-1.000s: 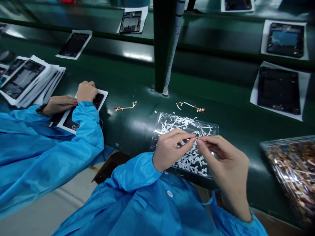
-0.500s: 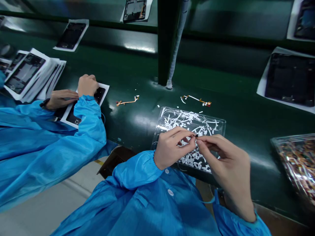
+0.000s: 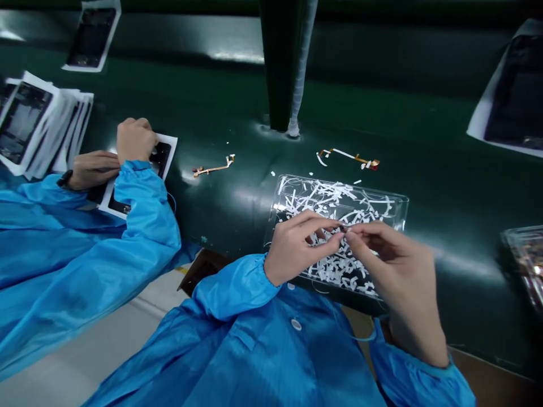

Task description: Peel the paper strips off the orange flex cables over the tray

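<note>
Something tiny sits pinched between the two hands, right where their fingertips meet above the clear tray, but it is too small to tell what it is. The left hand has its thumb and first finger squeezed together on the little bit, with the other fingers curled loosely. The right hand pinches it from the other side, fingers bent in close. Both hands hover just over the tray, which lies on the dark green table and holds a heap of white paper strips. Just past the tray lie two thin orange and white ribbon cables, one behind the tray and one off to the left. A green post stands up from the table behind them. Another tray full of shiny bits peeks in at the right edge. On the left, a co-worker in a blue coat presses both hands down on a dark flat part on white paper, beside a stack of the same parts. More dark parts on white sheets lie at the far left and far right
</note>
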{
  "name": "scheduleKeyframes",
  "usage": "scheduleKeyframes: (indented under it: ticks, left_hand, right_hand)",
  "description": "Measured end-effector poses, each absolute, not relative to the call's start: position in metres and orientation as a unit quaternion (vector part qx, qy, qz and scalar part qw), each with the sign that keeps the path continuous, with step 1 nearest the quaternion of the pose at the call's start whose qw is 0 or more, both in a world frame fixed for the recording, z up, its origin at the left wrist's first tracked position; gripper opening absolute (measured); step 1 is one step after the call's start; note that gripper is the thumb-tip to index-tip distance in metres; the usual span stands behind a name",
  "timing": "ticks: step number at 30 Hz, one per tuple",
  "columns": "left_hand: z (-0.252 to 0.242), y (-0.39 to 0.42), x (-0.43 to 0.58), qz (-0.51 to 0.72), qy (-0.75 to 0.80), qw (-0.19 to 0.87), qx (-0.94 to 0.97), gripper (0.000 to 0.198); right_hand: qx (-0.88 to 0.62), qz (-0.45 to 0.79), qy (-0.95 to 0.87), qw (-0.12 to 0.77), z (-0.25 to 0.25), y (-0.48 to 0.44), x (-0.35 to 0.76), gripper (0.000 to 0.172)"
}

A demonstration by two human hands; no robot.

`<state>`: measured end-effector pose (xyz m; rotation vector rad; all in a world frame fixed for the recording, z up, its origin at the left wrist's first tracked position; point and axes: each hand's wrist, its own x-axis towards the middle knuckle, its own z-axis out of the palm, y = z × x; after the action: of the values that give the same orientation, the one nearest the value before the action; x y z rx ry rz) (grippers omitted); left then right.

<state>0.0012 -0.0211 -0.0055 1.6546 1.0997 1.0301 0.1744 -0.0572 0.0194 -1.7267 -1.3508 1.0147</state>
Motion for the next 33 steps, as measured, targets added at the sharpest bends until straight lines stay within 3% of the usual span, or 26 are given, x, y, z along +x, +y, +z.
scheduleKeyframes:
  ticks: [4, 10, 12, 17, 20, 33]
  left_hand:
    - [-0.007, -0.014, -0.003, 0.404, 0.440, 0.470, 0.651, 0.023]
    - [-0.007, -0.007, -0.006, 0.387, 0.416, 0.486, 0.664, 0.013]
    - [-0.008, -0.010, -0.004, 0.411, 0.415, 0.445, 0.679, 0.016]
    - [-0.014, -0.016, 0.002, 0.444, 0.388, 0.188, 0.785, 0.019]
    - [-0.016, -0.014, 0.003, 0.431, 0.378, 0.092, 0.814, 0.021]
    - [-0.018, -0.010, 0.004, 0.395, 0.402, 0.065, 0.824, 0.004]
  right_hand:
    - [-0.648, 0.406, -0.541, 0.351, 0.017, -0.053, 0.173, 0.011]
    - [-0.645, 0.445, -0.516, 0.348, 0.017, -0.053, 0.181, 0.016]
    - [-0.655, 0.459, -0.488, 0.350, 0.021, -0.054, 0.181, 0.018]
    - [-0.665, 0.469, -0.444, 0.375, 0.030, -0.052, 0.178, 0.024]
    - [-0.658, 0.479, -0.435, 0.385, 0.030, -0.052, 0.177, 0.026]
    - [-0.664, 0.458, -0.455, 0.376, 0.016, -0.057, 0.180, 0.019]
